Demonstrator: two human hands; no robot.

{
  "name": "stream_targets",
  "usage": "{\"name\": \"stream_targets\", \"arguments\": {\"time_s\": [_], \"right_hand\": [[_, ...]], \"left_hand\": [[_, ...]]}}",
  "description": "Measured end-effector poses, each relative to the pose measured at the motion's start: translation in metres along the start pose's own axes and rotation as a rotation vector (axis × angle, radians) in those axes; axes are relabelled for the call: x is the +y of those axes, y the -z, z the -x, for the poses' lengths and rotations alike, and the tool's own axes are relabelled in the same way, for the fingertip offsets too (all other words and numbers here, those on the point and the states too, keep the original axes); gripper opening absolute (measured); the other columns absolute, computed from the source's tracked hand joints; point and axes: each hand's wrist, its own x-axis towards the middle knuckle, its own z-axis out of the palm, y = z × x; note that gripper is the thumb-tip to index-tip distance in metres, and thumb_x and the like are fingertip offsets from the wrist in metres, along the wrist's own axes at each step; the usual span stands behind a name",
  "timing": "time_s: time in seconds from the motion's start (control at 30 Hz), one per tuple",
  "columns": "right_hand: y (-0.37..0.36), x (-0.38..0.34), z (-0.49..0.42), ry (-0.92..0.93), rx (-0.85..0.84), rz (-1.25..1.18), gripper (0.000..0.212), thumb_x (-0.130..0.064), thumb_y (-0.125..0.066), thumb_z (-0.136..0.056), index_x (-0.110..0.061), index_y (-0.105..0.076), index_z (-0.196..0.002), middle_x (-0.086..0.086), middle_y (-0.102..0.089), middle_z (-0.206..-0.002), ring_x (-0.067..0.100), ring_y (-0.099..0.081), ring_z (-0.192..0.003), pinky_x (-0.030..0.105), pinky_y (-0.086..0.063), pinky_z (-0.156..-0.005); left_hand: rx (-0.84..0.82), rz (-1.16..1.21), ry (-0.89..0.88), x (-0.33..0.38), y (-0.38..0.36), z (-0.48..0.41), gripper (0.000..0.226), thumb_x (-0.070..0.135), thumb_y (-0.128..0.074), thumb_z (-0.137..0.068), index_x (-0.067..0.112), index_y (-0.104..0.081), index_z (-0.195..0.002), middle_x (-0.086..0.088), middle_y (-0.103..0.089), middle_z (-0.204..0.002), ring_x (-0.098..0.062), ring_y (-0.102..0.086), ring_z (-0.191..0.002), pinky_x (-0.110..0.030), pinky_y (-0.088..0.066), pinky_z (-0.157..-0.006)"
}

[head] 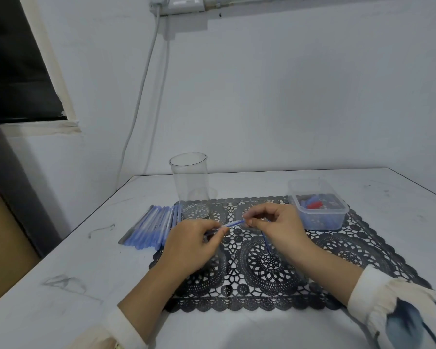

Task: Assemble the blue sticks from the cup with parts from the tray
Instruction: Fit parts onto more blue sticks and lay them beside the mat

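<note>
While both hands meet above the mat (337,253), the left hand (191,245) grips one end of a blue stick (233,223) and the right hand (275,227) pinches the other. A thin refill (266,241) slants from under the right hand. The row of sticks (149,227) lies left of the cup (189,182); the tray (322,220) sits right.

Open lace mat (259,270) between clear cup (190,185) and tray (322,220); row of blue sticks (149,227) just left of the cup.
</note>
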Motion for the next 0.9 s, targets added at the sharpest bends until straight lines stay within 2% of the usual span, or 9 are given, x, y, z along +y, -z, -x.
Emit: {"name": "stream_targets", "arguments": {"time_s": [0.07,0.13,0.33,0.43,0.6,0.73,0.8,0.9], "right_hand": [[-0.001,0.002,0.000,-0.008,-0.026,-0.023,0.035,0.007,-0.070,-0.075,-0.026,-0.074,-0.065,0.002,-0.072,-0.076,0.020,-0.069,-0.081,0.031,-0.055,-0.079],[-0.001,0.003,0.000,-0.009,-0.036,-0.029,0.034,0.006,-0.070,-0.075,-0.026,-0.074,-0.067,0.004,-0.072,-0.077,0.021,-0.069,-0.080,0.036,-0.054,-0.083],[-0.002,0.003,0.001,0.014,-0.037,-0.017,0.026,0.007,-0.068,-0.076,-0.018,-0.071,-0.074,0.003,-0.072,-0.075,0.017,-0.069,-0.074,0.034,-0.055,-0.082],[-0.002,0.003,0.001,0.008,-0.048,-0.062,0.023,0.007,-0.066,-0.078,-0.015,-0.070,-0.078,0.005,-0.072,-0.075,0.020,-0.069,-0.070,0.029,-0.056,-0.076],[-0.004,0.006,0.001,-0.006,-0.114,-0.097,0.020,0.008,-0.058,-0.084,-0.010,-0.067,-0.087,0.004,-0.064,-0.059,0.016,-0.058,-0.050,0.023,-0.050,-0.052],[-0.003,0.010,0.001,-0.019,-0.140,0.035,0.017,0.000,-0.054,-0.090,-0.013,-0.066,-0.089,0.000,-0.057,-0.049,0.010,-0.048,-0.038,0.021,-0.042,-0.042],[-0.003,0.011,0.001,-0.033,-0.151,0.073,0.016,-0.004,-0.054,-0.092,-0.014,-0.066,-0.092,-0.003,-0.056,-0.048,0.008,-0.046,-0.035,0.020,-0.039,-0.039],[-0.004,0.013,0.000,-0.056,-0.144,0.064,0.016,-0.009,-0.053,-0.093,-0.017,-0.067,-0.094,0.002,-0.059,-0.058,0.012,-0.050,-0.040,0.021,-0.038,-0.037]], "left_hand": [[0.000,0.002,-0.005,0.001,0.000,0.000,0.024,0.043,-0.054,-0.088,0.030,-0.070,-0.101,0.019,-0.059,-0.063,0.003,-0.052,-0.054,-0.008,-0.030,-0.049],[-0.004,0.013,-0.007,0.001,0.001,0.000,0.024,0.042,-0.055,-0.088,0.030,-0.070,-0.101,0.019,-0.060,-0.065,0.003,-0.054,-0.055,-0.007,-0.030,-0.049],[-0.011,0.044,-0.041,-0.001,0.000,0.001,0.023,0.040,-0.056,-0.088,0.029,-0.071,-0.102,0.016,-0.065,-0.070,0.004,-0.053,-0.057,-0.009,-0.032,-0.053],[-0.002,0.041,-0.067,-0.001,0.000,0.001,0.023,0.040,-0.056,-0.088,0.029,-0.071,-0.102,0.019,-0.061,-0.067,0.007,-0.049,-0.054,-0.007,-0.029,-0.052],[0.019,0.016,-0.127,-0.003,-0.002,0.001,0.022,0.042,-0.056,-0.087,0.030,-0.072,-0.099,0.019,-0.065,-0.071,0.012,-0.049,-0.056,-0.004,-0.031,-0.055],[0.028,0.006,-0.141,-0.004,-0.004,0.001,0.021,0.043,-0.058,-0.087,0.031,-0.072,-0.097,0.015,-0.070,-0.076,0.004,-0.057,-0.062,-0.017,-0.050,-0.061],[0.019,0.000,-0.151,-0.005,-0.005,0.002,0.023,0.044,-0.057,-0.086,0.031,-0.072,-0.097,0.015,-0.070,-0.075,0.002,-0.058,-0.061,-0.022,-0.052,-0.061],[0.009,0.001,-0.150,-0.006,-0.006,0.001,0.023,0.044,-0.056,-0.087,0.031,-0.072,-0.097,0.015,-0.070,-0.075,0.002,-0.058,-0.062,-0.022,-0.051,-0.061]]}}
